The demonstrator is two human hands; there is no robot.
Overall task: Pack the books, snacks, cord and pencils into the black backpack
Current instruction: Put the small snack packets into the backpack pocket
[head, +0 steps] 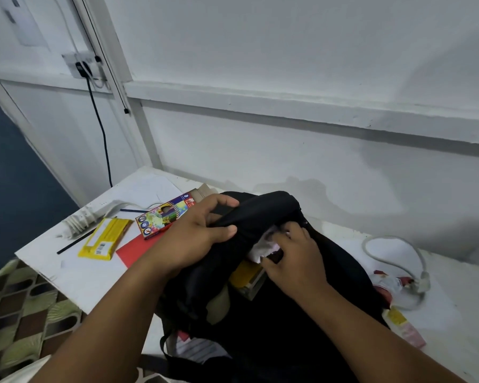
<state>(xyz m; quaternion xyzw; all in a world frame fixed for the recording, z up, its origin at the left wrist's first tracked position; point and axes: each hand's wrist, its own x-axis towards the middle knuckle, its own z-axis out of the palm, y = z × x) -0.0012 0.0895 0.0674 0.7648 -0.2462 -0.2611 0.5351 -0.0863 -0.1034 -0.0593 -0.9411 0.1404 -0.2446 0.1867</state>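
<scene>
Black backpack (274, 313) lies on the white surface (75, 275), main compartment open at the top, mouth facing the camera. All places below are relative to the backpack.

Left hand (197, 233): fingers and thumb curled round the upper black flap of the opening, gripping it and holding it up.

Right hand (291, 255): at the mouth of the opening, fingers curled onto a white-and-pink packet (263, 244) that sits partly inside. Looks like a pinch grip; fingertips partly hidden by the fabric.

Inside the opening, just below the right hand: a yellow-covered book (245, 275) with page edges showing, upright in the compartment.

Left of the backpack, on the surface:
- coloured pencil box (163, 218), just beside the left hand, partly behind it
- red sheet (136, 251), partly under the left wrist
- yellow packet (105, 237), farther left
- loose dark pencil (75, 243), beside the yellow packet
- white power strip (91, 215) with coiled cord, far left edge

Right of the backpack:
- white cable (393, 246) in a loop, ending at a plug
- crumpled snack wrapper (387, 284), touching the bag's side
- small yellow-and-pink packet (404, 326), near the bag's lower right edge

Under the backpack's near edge: printed paper (197, 349) sticks out.
</scene>
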